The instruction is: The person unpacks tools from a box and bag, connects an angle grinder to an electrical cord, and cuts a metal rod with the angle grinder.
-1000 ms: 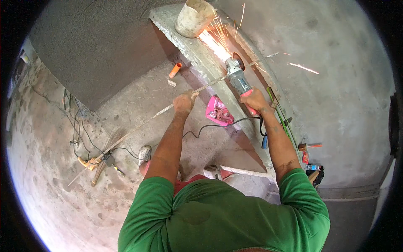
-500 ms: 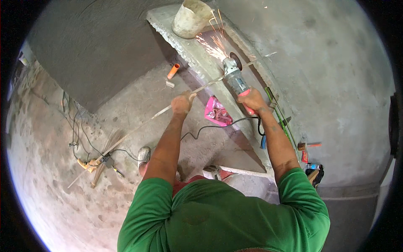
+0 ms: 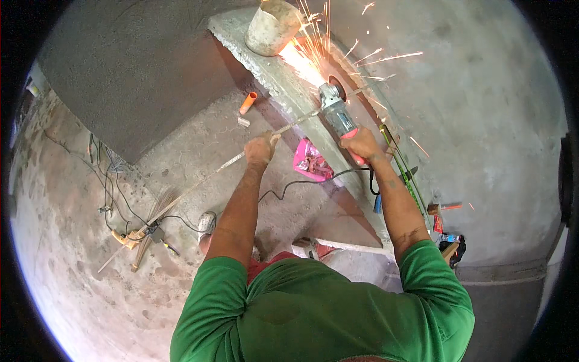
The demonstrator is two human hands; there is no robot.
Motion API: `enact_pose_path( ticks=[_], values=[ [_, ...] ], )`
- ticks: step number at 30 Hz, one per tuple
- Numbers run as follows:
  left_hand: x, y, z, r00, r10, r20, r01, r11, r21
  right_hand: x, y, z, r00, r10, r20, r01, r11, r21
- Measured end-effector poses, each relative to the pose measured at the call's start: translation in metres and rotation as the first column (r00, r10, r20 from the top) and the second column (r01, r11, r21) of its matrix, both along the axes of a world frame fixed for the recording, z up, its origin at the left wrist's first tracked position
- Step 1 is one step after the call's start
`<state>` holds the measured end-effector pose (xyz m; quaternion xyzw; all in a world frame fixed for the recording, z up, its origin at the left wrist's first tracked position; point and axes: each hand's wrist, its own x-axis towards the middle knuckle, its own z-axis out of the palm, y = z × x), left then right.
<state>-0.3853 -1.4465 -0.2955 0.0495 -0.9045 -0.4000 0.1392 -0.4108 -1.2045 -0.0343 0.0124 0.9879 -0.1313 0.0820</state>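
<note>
My right hand (image 3: 360, 145) grips the red rear handle of an angle grinder (image 3: 338, 114). Its disc (image 3: 338, 88) touches a long thin metal bar (image 3: 298, 122), and bright sparks (image 3: 307, 63) spray away from me, with more streaks flying right. My left hand (image 3: 260, 148) is closed round the bar. From the concrete ledge (image 3: 283, 90) the bar slants down to the floor at the left, its far end reaching past the disc. The exact contact point is hidden behind the grinder head. A black cord (image 3: 289, 184) trails from the grinder's handle across the floor.
A grey bucket (image 3: 271, 30) stands on the ledge in the sparks' path. Beside the ledge lie an orange pipe piece (image 3: 248, 102) and a pink bag (image 3: 310, 161). A yellow power tool (image 3: 125, 237) and cables lie left; a green level-like bar (image 3: 401, 166) sits right.
The spark spray has grown much brighter and wider, reaching the bucket and scattering to the right. Both hands, the grinder and the bar have stayed almost in place.
</note>
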Motion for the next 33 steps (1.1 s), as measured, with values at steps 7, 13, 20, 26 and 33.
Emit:
enact_pose_path(
  ticks=[7,13,20,26,33],
  values=[
    [0.000,0.001,0.005,0.999,-0.026,0.032,0.025,0.999,0.021,-0.005,0.009,-0.005,1.000,0.003,0.011,-0.003,1.000,0.016],
    [-0.001,-0.001,0.000,0.998,-0.021,0.052,0.019,0.999,0.032,-0.007,0.005,-0.006,0.999,0.012,0.034,-0.013,1.000,0.020],
    [0.000,-0.001,0.006,0.997,-0.025,0.071,0.024,1.000,0.018,-0.005,0.005,-0.002,0.998,0.003,0.060,-0.005,1.000,0.030],
    [-0.002,0.001,0.003,1.000,-0.016,-0.008,0.016,0.999,0.027,-0.008,0.014,-0.010,1.000,0.012,-0.005,-0.012,1.000,0.019],
    [0.000,0.001,0.004,1.000,-0.002,0.003,0.002,0.999,0.048,-0.008,0.010,-0.008,1.000,0.013,0.022,-0.014,0.999,0.043]
  ],
)
